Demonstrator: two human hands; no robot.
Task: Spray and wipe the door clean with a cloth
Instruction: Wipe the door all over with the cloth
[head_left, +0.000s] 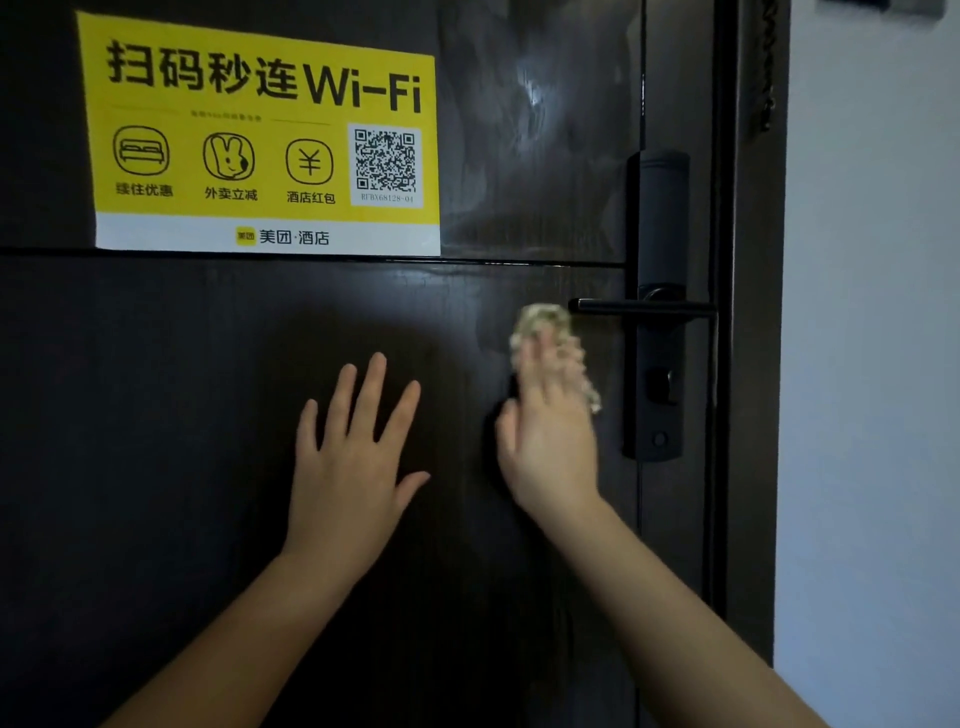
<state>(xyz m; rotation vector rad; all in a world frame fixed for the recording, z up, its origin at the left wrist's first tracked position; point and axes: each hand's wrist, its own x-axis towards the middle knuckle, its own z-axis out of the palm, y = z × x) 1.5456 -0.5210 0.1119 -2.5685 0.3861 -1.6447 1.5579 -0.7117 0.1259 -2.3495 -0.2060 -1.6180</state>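
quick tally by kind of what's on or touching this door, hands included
hands: 2, left hand flat on the door, right hand pressing the cloth
cloth: 1
sticker: 1
handle: 1
lock plate: 1
total: 6

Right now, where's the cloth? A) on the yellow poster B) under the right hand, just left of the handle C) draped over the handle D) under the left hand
B: the right hand presses the cloth on the door just below-left of the handle; the left hand lies flat and bare on the door.
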